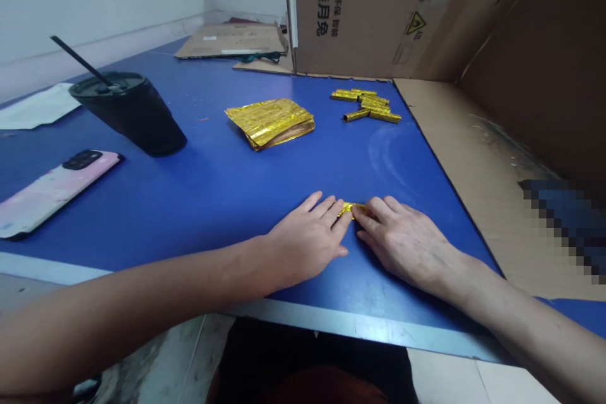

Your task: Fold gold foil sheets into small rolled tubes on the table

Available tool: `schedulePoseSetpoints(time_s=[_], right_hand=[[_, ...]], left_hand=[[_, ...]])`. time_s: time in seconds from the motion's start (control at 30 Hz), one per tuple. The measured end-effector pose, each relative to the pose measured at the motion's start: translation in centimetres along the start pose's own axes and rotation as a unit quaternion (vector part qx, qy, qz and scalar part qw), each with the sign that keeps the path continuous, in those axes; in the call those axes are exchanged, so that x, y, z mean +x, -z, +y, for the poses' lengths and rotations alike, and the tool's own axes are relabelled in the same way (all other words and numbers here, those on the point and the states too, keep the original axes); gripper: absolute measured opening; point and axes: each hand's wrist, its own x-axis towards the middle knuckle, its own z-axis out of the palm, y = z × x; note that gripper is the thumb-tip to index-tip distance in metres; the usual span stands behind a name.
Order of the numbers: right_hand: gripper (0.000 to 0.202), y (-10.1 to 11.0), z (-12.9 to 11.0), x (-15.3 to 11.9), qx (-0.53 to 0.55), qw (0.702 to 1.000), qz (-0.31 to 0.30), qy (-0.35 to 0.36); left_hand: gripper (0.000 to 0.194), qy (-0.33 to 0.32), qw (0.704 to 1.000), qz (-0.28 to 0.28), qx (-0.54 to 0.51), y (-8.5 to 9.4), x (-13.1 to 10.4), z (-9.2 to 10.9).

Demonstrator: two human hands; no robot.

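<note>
A narrow piece of gold foil paper (349,207) lies on the blue table near its front, mostly covered by my fingers; whether it is rolled or folded I cannot tell. My left hand (310,233) rests over its left end, fingers stretched out and fairly flat. At the right end my right hand (402,237) has its fingers bent and pressed together on the paper. Farther back sits a stack of gold foil paper sheets (272,121), slightly uneven at the edges. Several small gold paper rolls (374,106) lie in a loose pile at the back right.
On the left stand a black tumbler with a straw (137,113) and a phone in a pink-white case (57,192). White paper (38,107) lies behind them. Cardboard (350,12) walls the back and right; flat cardboard (231,40) lies at the far end.
</note>
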Motion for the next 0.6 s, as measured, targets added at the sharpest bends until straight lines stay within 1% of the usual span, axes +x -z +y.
schedulePoseSetpoints(time_s=[0.17,0.27,0.33,0.4,0.5,0.6], right_hand=[[0.026,0.2,-0.2,-0.2,-0.026,0.999,-0.017,-0.006],[0.031,-0.3,-0.4,-0.4,-0.042,0.999,0.008,0.005],[0.036,-0.8,-0.5,-0.5,-0.049,0.998,0.035,0.032],[0.04,-1.3,-0.3,-0.7,-0.05,0.996,0.044,0.062],[0.041,-1.6,0.4,-1.4,-0.029,0.996,0.028,0.08],[0.042,-1.6,1.3,-2.8,-0.005,0.997,0.008,0.072]], left_hand=[[0.049,0.009,1.0,-0.018,-0.013,-0.2,-0.2,0.0],[0.048,0.011,0.999,-0.028,-0.015,0.1,0.0,0.1],[0.047,0.012,0.999,-0.031,-0.011,0.3,0.1,0.1],[0.046,0.011,1.0,-0.028,-0.005,0.4,0.1,0.2],[0.048,0.009,1.0,-0.021,-0.004,0.5,0.1,0.1],[0.049,0.007,1.0,-0.02,-0.007,0.6,0.1,0.0]])
